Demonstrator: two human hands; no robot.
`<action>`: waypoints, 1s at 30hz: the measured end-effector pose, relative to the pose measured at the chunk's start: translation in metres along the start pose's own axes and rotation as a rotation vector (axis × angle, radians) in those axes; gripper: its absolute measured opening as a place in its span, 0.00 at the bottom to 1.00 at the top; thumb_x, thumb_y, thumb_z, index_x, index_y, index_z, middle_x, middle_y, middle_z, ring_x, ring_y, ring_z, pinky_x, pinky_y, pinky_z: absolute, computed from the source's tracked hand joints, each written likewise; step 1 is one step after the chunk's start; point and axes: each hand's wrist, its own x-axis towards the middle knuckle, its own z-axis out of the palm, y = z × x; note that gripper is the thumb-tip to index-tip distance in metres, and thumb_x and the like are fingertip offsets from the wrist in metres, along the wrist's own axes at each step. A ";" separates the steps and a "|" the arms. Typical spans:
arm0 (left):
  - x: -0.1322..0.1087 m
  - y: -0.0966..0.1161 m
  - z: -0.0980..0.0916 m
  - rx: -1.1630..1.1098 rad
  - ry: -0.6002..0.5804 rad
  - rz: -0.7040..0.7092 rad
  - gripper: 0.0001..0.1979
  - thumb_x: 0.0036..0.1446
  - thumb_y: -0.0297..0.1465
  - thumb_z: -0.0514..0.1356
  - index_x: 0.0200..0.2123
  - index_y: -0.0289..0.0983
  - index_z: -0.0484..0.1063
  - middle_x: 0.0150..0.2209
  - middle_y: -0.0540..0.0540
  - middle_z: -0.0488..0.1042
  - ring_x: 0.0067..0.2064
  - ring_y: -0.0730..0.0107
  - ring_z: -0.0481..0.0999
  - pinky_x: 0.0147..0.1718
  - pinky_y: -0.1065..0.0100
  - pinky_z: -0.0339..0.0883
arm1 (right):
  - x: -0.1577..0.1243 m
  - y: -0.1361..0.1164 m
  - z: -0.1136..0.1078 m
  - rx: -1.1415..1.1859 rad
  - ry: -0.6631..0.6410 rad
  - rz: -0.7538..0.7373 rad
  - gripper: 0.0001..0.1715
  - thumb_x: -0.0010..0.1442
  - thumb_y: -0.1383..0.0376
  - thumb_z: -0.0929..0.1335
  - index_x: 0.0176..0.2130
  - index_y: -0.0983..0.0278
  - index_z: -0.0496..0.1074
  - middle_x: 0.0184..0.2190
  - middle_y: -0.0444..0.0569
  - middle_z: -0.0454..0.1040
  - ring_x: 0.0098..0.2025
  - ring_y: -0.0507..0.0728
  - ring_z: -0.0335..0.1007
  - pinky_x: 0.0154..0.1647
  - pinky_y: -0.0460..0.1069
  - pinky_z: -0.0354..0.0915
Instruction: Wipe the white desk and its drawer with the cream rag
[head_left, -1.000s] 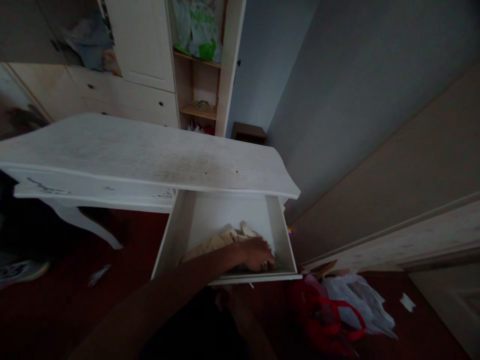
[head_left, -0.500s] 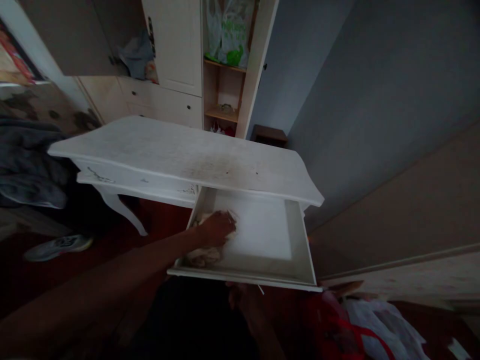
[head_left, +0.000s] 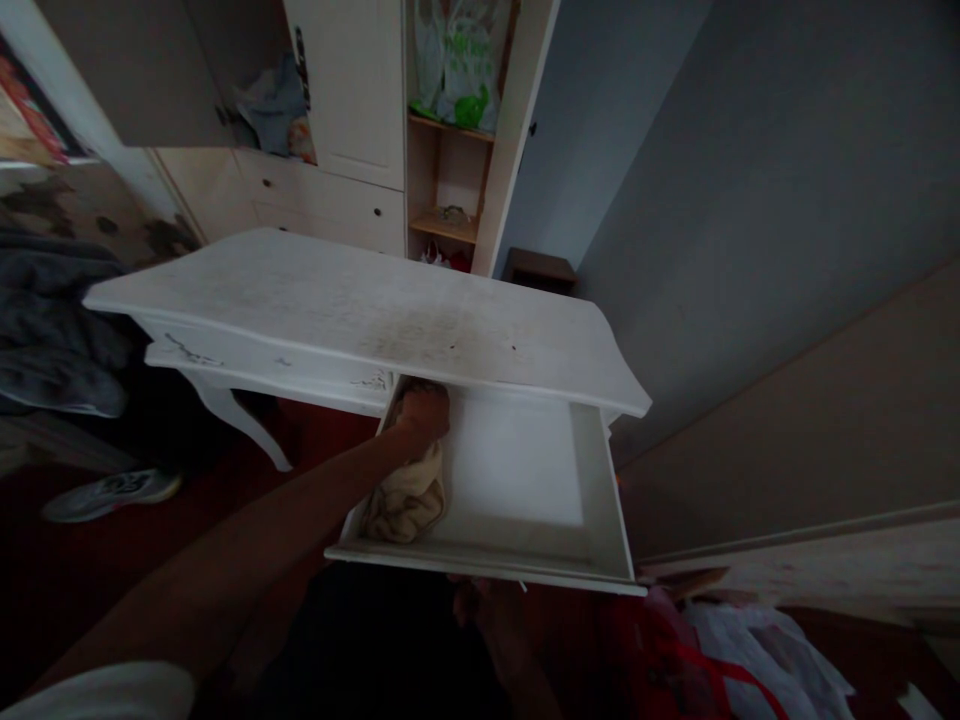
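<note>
A white drawer [head_left: 525,570] is pulled out from a white desk [head_left: 315,290]. Inside, along its left side, lies a crumpled beige cloth [head_left: 409,500]. My left hand [head_left: 425,412] is closed on the cloth near the drawer's back left corner, its fingertips partly hidden. Below the drawer's front edge is my right hand [head_left: 487,610], dim, with its fingers partly hidden by the drawer front; whether it grips anything does not show.
Behind the desk stands a white cabinet [head_left: 352,130] with an open door and plastic bags [head_left: 465,75] inside. Dark clothing [head_left: 60,320] and a shoe [head_left: 112,495] are at the left. Red [head_left: 652,650] and white bags [head_left: 765,660] lie at the lower right.
My left hand has moved toward the back left of the drawer, and more of the beige cloth shows in front of it. My right hand stays below the drawer front.
</note>
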 end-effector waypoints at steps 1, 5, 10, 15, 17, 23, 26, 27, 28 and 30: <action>0.002 -0.001 0.001 -0.001 0.005 0.000 0.22 0.60 0.24 0.50 0.56 0.23 0.68 0.51 0.22 0.73 0.52 0.45 0.75 0.46 0.55 0.70 | -0.001 -0.001 0.000 -0.013 -0.005 -0.001 0.32 0.52 0.39 0.71 0.34 0.65 0.79 0.31 0.54 0.78 0.24 0.53 0.67 0.24 0.48 0.62; 0.008 -0.002 0.003 -0.014 0.018 0.006 0.24 0.59 0.24 0.51 0.58 0.23 0.65 0.54 0.21 0.70 0.51 0.43 0.76 0.45 0.53 0.71 | -0.004 -0.005 0.000 -0.044 -0.035 0.012 0.34 0.53 0.38 0.69 0.35 0.65 0.79 0.26 0.52 0.76 0.25 0.54 0.67 0.26 0.49 0.62; 0.012 -0.005 -0.004 -0.057 -0.068 0.022 0.25 0.58 0.25 0.53 0.59 0.24 0.65 0.56 0.23 0.69 0.55 0.45 0.73 0.49 0.56 0.70 | -0.003 -0.008 0.002 -0.072 -0.043 0.004 0.34 0.54 0.37 0.68 0.35 0.65 0.79 0.25 0.52 0.76 0.25 0.54 0.67 0.27 0.50 0.62; 0.004 -0.002 -0.011 0.013 -0.039 0.040 0.28 0.58 0.27 0.54 0.61 0.23 0.61 0.59 0.21 0.65 0.54 0.42 0.73 0.47 0.55 0.71 | 0.001 -0.004 0.004 -0.062 -0.027 -0.012 0.32 0.54 0.39 0.69 0.33 0.65 0.79 0.22 0.50 0.74 0.22 0.53 0.65 0.23 0.48 0.59; -0.003 0.000 -0.010 0.047 -0.036 0.054 0.27 0.58 0.27 0.55 0.59 0.22 0.63 0.58 0.19 0.65 0.53 0.41 0.73 0.46 0.53 0.70 | 0.001 -0.003 0.004 -0.054 -0.029 -0.011 0.31 0.54 0.40 0.70 0.33 0.66 0.79 0.24 0.51 0.75 0.22 0.52 0.64 0.23 0.48 0.59; -0.046 0.001 0.005 0.067 -0.029 0.179 0.19 0.58 0.27 0.53 0.50 0.22 0.71 0.51 0.20 0.70 0.50 0.41 0.74 0.44 0.50 0.69 | -0.004 -0.007 0.004 0.040 -0.030 0.007 0.29 0.52 0.41 0.71 0.35 0.64 0.79 0.34 0.55 0.79 0.25 0.53 0.67 0.25 0.48 0.61; -0.071 -0.002 0.007 0.049 -0.150 0.248 0.18 0.58 0.30 0.54 0.47 0.25 0.73 0.49 0.24 0.73 0.48 0.43 0.76 0.44 0.51 0.69 | -0.004 -0.008 0.004 0.056 -0.038 0.029 0.29 0.52 0.41 0.72 0.35 0.64 0.79 0.35 0.54 0.79 0.26 0.52 0.67 0.26 0.48 0.62; -0.076 -0.004 0.006 0.031 -0.202 0.264 0.19 0.59 0.32 0.54 0.47 0.26 0.73 0.48 0.25 0.74 0.48 0.44 0.77 0.44 0.52 0.69 | -0.003 -0.008 0.004 0.068 -0.036 0.036 0.30 0.51 0.40 0.72 0.35 0.64 0.79 0.35 0.54 0.79 0.25 0.52 0.67 0.25 0.48 0.62; -0.080 -0.006 0.002 0.007 -0.249 0.282 0.20 0.59 0.36 0.55 0.48 0.27 0.73 0.47 0.26 0.75 0.48 0.44 0.77 0.45 0.52 0.69 | -0.003 -0.008 0.004 0.081 -0.030 0.041 0.30 0.49 0.40 0.73 0.34 0.64 0.79 0.35 0.54 0.79 0.25 0.52 0.67 0.24 0.48 0.61; -0.081 -0.013 -0.007 -0.044 -0.336 0.315 0.27 0.56 0.46 0.57 0.50 0.31 0.72 0.47 0.28 0.76 0.48 0.43 0.77 0.46 0.52 0.69 | -0.002 -0.008 0.004 0.097 -0.022 0.042 0.30 0.48 0.40 0.73 0.33 0.64 0.78 0.34 0.55 0.79 0.24 0.52 0.66 0.23 0.48 0.61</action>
